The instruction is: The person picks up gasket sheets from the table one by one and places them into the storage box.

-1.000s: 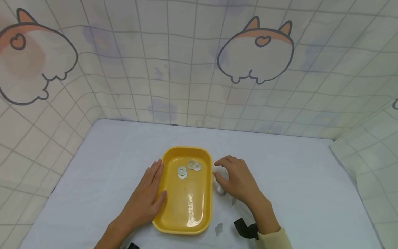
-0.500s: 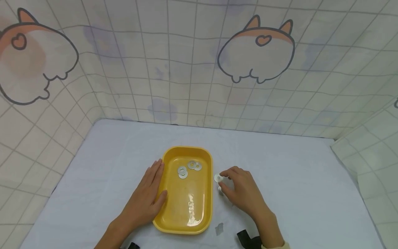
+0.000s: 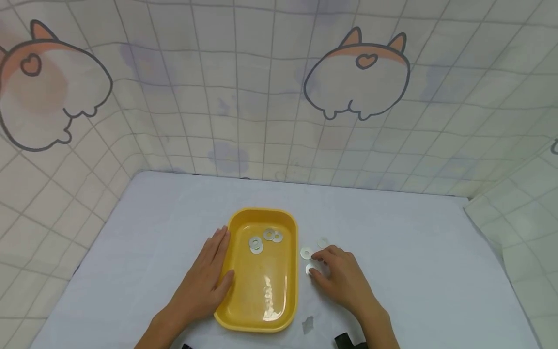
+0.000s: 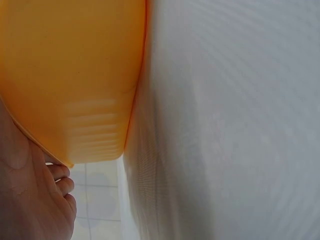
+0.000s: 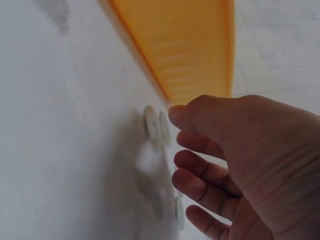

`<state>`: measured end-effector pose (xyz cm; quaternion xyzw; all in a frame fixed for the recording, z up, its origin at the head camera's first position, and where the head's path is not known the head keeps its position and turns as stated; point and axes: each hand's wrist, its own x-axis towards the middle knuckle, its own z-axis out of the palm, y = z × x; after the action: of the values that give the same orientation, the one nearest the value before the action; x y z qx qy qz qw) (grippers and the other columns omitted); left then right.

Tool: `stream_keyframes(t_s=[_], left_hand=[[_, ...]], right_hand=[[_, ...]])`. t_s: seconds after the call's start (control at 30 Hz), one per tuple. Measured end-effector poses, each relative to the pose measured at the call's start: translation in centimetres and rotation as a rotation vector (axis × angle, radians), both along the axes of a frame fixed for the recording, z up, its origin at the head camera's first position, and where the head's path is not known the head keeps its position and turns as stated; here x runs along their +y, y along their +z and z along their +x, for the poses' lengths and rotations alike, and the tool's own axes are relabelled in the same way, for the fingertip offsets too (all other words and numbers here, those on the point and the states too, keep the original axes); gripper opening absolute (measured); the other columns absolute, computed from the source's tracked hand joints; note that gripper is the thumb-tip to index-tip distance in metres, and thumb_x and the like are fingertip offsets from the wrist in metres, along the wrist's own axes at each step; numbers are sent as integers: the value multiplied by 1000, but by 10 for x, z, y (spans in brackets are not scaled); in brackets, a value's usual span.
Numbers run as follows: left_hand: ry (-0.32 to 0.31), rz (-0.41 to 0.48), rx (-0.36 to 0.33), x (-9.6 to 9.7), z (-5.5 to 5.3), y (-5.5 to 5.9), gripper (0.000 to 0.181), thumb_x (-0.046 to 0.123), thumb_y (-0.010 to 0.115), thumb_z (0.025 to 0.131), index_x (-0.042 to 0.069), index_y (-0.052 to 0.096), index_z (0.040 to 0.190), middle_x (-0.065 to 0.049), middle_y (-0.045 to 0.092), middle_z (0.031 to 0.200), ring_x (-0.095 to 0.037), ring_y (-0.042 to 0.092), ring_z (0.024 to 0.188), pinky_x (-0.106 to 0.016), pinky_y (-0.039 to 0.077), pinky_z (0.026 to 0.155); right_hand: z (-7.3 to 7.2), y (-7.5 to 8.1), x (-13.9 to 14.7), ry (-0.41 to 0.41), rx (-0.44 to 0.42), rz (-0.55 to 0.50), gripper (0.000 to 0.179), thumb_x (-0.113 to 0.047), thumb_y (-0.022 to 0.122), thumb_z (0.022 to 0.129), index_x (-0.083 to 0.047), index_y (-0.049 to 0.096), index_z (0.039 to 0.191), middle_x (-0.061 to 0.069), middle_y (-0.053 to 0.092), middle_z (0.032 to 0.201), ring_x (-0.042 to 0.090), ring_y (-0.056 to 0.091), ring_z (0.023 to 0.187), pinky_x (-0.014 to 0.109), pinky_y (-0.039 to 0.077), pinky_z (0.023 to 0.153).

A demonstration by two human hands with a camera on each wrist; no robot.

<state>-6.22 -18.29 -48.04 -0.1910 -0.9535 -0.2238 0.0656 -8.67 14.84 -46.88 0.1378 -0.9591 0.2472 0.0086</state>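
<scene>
In the head view, my left hand (image 3: 201,281) rests along the left rim of a yellow tray (image 3: 250,310), fingers straight. Flat metal washers lie inside it: one overlapping pair (image 3: 255,246) and another pair (image 3: 269,234) near the far end. Right of the tray, my right hand (image 3: 346,281) hovers low with loosely bent fingers and nothing between them. Around its fingertips lie a washer (image 3: 306,253), a farther washer (image 3: 323,242) and one partly covered by the thumb (image 3: 308,269). In the right wrist view, thumb and fingers stand apart, close to the upright-looking washers (image 5: 151,122).
White cloth (image 3: 405,252) covers the table. A grey patch (image 3: 307,325) shows on it near the tray's front right corner. Behind stands a tile-patterned curtain (image 3: 261,97) with cartoon animals.
My right hand has drawn back from the tray's right rim, toward the right and the front, uncovering washers on the cloth. The left hand and the tray stay in place.
</scene>
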Motion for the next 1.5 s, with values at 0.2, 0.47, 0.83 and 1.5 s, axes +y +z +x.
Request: stream_keyframes(t_s=[0.2, 0.47, 0.83, 1.5], left_hand=[[3, -6, -6, 1, -1, 0, 83, 23, 60, 103, 4, 15, 170, -15, 19, 178, -36, 22, 165, -26, -4, 137], [6, 5, -14, 1, 0, 1, 82, 22, 59, 103, 4, 15, 170, -15, 18, 178, -36, 21, 165, -23, -6, 136], [2, 3, 23, 1, -1, -1, 83, 22, 60, 102, 3, 16, 170, -16, 20, 178, -37, 24, 164, -24, -4, 136], [-3, -21, 28, 0, -1, -2, 83, 23, 59, 103, 1, 15, 169, -18, 21, 177, -38, 24, 164, -24, -5, 137]], right_hand=[[1, -8, 7, 6, 1, 11, 28, -28, 88, 86, -17, 79, 110, -4, 73, 104, 11, 62, 90, 45, 56, 98], [-1, -12, 6, 30, -5, -5, 26, -25, 89, 84, -19, 78, 107, -6, 72, 102, 12, 64, 95, 46, 56, 100], [-2, -13, 3, 32, 2, 10, 22, -24, 88, 86, -19, 76, 104, -6, 71, 99, 11, 63, 93, 44, 56, 97], [6, -8, -14, -4, 112, 195, 22, -23, 86, 81, -14, 77, 98, 1, 75, 93, 23, 72, 93, 45, 55, 94]])
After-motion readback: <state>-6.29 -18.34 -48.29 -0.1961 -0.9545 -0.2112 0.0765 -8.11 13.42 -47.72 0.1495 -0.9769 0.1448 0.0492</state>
